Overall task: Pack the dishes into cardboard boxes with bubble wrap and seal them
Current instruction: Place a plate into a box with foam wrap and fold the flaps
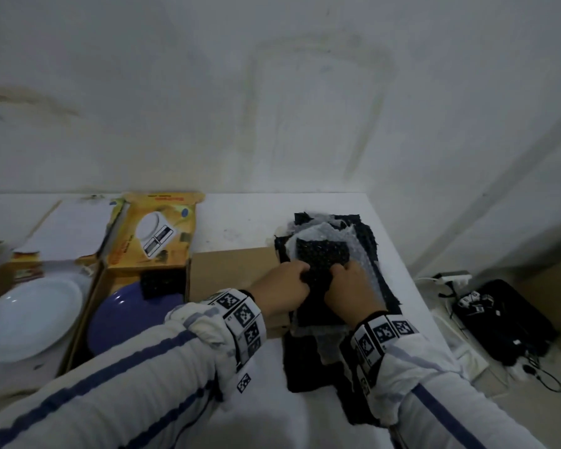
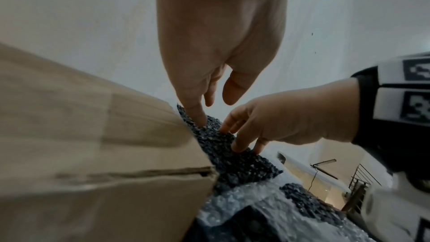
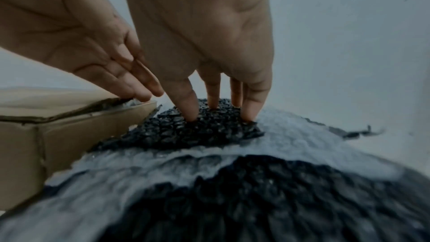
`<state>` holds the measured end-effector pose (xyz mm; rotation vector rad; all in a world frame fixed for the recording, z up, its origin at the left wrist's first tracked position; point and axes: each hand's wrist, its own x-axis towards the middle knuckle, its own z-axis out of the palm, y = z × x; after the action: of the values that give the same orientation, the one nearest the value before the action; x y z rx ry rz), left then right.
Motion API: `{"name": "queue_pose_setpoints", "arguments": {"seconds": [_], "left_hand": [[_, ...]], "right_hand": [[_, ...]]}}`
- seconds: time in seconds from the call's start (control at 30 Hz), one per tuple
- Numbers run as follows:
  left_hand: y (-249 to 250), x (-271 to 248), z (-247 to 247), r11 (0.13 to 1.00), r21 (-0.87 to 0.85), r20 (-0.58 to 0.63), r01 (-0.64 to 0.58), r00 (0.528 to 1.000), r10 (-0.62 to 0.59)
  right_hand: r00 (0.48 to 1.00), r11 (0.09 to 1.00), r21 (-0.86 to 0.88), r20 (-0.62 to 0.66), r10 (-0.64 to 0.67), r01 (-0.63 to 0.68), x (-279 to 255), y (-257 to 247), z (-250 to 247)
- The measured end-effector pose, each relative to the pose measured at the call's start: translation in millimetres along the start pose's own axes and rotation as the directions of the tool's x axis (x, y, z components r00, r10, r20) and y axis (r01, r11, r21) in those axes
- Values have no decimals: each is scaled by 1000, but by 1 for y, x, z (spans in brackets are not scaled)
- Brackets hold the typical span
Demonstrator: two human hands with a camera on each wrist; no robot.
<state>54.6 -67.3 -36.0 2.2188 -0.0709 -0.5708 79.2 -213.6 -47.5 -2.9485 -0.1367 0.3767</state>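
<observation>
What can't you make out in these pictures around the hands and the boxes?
- Head view: whether the left hand and right hand grip the black bubble wrap or only press it; their backs hide the fingertips.
- Head view: blue dish, partly covered by the left sleeve.
- Left wrist view: the plain cardboard box is blurred.

- Head view: dim, flat, cool light; no clear source visible. The wall reads grey and slightly noisy.
- Faint glints on the white plate and the blue bowl; no strong glare anywhere.
- Soft shadow under my sleeves on the table; edges diffuse.
- Wide-angle bending: table edge and wall corner at right curve outward.
- Left wrist view: cardboard box smeared with blur, nearest surface out of focus.
- Right wrist view: near bubble wrap blurred; black sheet under my fingers sharper, with small specular points.
</observation>
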Motion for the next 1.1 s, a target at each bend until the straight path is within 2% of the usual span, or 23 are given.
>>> {"name": "queue_pose_setpoints", "arguments": {"seconds": [0.1, 0.2, 0.3, 0.4, 0.53, 0.63, 0.7, 0.77, 1.0, 1.1], "left_hand": [[7, 8, 12, 980, -158, 69, 119, 992, -110], [7, 13, 20, 930, -288, 113, 229, 972, -204], [7, 12, 22, 884, -389, 113, 260, 966, -235], [8, 9, 20, 883, -422, 71, 205, 978, -194], [10, -5, 8, 972, -236, -160, 2, 986, -41], [7, -18, -10, 982, -161, -332, -98, 943, 40], [-3, -26, -26, 984, -145, -429, -101, 903, 30], [-21, -35, -43, 980, -168, -500, -105, 866, 7], [-83, -93, -92, 950, -297, -629, -95, 768, -120], [-120, -119, -108, 957, -285, -706, -54, 687, -171]], "right_hand": [[999, 999, 41, 18, -34, 34, 1, 8, 8], [996, 995, 35, -23, -89, 90, 2, 12, 10], [987, 987, 51, -43, -153, 155, 7, 17, 12], [978, 980, 67, -109, -181, 189, 7, 17, 4], [941, 971, 72, -269, -203, 230, 0, 2, -25], [897, 903, 230, -350, -271, 363, -5, -20, -43], [911, 834, 384, -276, -307, 397, -7, -41, -51], [907, 785, 456, -229, -353, 420, -10, -65, -57], [826, 732, 427, -69, -559, 531, -21, -162, -48], [778, 709, 368, -66, -625, 601, -22, -202, -28]]}}
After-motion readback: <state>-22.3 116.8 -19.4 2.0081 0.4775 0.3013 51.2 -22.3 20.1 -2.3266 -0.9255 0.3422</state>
